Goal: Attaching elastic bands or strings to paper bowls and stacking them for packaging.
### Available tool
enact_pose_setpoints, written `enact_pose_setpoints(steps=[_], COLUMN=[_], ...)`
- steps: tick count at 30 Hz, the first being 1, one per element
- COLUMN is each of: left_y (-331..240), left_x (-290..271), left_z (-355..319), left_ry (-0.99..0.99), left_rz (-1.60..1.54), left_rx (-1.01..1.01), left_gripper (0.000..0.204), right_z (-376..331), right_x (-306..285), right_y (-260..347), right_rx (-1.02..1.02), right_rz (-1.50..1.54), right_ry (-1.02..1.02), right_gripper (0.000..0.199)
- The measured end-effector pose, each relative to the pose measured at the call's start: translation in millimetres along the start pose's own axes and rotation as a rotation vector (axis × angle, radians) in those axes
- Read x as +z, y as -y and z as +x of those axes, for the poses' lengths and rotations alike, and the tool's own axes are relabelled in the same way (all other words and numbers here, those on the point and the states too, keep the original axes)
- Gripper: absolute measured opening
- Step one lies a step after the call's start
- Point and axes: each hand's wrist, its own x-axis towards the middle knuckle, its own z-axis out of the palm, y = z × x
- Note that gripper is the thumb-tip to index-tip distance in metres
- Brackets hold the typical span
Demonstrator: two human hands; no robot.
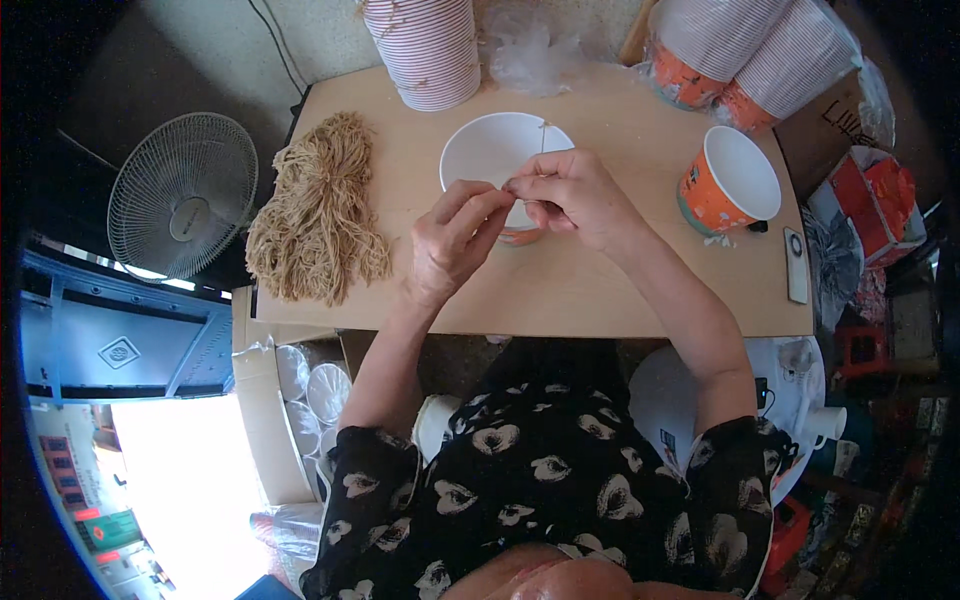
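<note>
Paper cup [475,150] stands on the table [620,300], beneath both hands, with a thin strand [543,140] at its far rim. The step in hand looks like fine fingertip work: the left hand [452,240] and right hand [582,195] meet above the cup, thumbs and fingers pinched together; I cannot tell what, if anything, they clamp. The next move calls, I judge, for keeping knuckles clear of the rim. Open tabletop lies rightward until a second cup [742,175]; a tan bundle [325,215] limits the left, stacked cups [425,50] the back.
</note>
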Motion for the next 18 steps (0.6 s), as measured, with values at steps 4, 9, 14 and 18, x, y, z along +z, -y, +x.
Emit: enact_pose_setpoints(steps=[4, 9, 14, 18], left_y=[-4.2, -0.8, 8.0, 10.3], left_x=[-6.2, -15.7, -27.0, -28.5], left_z=[4.3, 2.9, 6.9, 5.3], left_ry=[0.041, 0.128, 0.204, 0.138], left_rz=[-0.165, -0.517, -0.835, -1.026], left_rx=[-0.172, -0.531, -0.832, -0.968], left_gripper=[0.017, 0.009, 0.013, 0.017], right_z=[3.5, 2.8, -2.9, -21.2], right_x=[-1.3, 3.7, 0.2, 11.9], right_y=[-0.1, 6.0, -7.0, -19.6], right_rx=[-0.007, -0.075, -0.583, -0.581], right_rz=[-0.065, -0.177, -0.483, -0.427], right_ry=[-0.021, -0.020, -0.409, -0.425], right_gripper=[0.015, 0.017, 0.016, 0.013])
